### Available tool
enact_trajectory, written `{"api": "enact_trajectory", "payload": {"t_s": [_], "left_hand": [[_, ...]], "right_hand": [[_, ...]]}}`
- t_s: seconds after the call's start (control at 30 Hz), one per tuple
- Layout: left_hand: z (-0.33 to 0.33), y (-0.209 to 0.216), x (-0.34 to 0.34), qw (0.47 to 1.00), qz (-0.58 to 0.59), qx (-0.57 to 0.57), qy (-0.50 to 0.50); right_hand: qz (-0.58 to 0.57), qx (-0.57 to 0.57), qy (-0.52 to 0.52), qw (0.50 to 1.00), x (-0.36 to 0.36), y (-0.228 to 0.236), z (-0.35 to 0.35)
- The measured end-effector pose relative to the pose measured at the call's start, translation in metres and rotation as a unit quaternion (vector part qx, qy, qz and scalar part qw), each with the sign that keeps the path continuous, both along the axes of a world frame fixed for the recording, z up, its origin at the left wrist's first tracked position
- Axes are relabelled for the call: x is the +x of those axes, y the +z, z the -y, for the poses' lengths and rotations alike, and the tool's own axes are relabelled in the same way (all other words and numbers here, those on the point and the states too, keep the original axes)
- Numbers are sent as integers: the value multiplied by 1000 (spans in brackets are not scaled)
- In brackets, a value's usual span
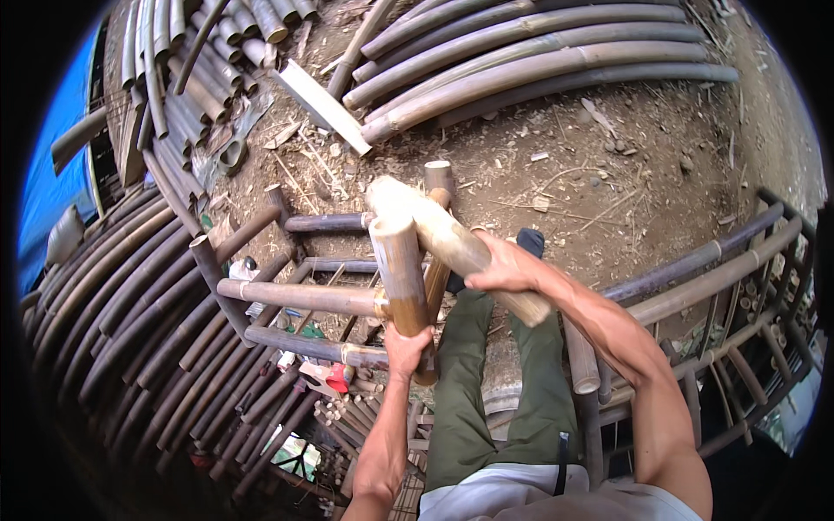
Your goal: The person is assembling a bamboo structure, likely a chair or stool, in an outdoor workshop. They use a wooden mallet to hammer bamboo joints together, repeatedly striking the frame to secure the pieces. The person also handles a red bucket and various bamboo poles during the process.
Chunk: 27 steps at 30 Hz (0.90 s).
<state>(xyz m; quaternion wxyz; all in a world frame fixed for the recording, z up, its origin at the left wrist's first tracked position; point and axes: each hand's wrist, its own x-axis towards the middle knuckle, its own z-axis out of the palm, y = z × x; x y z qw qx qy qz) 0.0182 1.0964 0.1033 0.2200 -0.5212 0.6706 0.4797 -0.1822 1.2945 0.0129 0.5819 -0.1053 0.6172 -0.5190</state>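
Note:
My left hand (408, 349) is wrapped round the lower part of an upright bamboo post (399, 260), whose open cut end faces up. This post belongs to a bamboo frame (304, 297) with crosspieces running off to the left. My right hand (506, 263) grips a thick wooden club (447, 233) near its lower right end. The club slants up to the left, its pale, frayed end beside the top of the post; whether they touch I cannot tell. Part of the frame behind is hidden by the club.
Large bamboo poles (539, 74) lie on the dirt ground at the back. More poles (130, 286) are stacked at left. A second bamboo frame (712, 304) stands close on my right. A squared pale beam (321, 108) and wood chips lie on the ground ahead.

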Motion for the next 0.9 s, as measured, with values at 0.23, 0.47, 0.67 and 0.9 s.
{"api": "enact_trajectory", "payload": {"t_s": [0.23, 0.47, 0.67, 0.9], "left_hand": [[-4, 32, 250, 981, 157, 101, -47], [-15, 44, 353, 952, 275, 127, -36], [23, 141, 257, 963, 254, 12, -85], [37, 129, 275, 993, -69, 95, -28]], "right_hand": [[-25, -59, 251, 966, 116, 74, -7], [42, -39, 301, 952, 218, 110, 9], [47, -24, 299, 953, 236, 121, 29], [-55, 32, 403, 913, 203, 90, 41]]}}
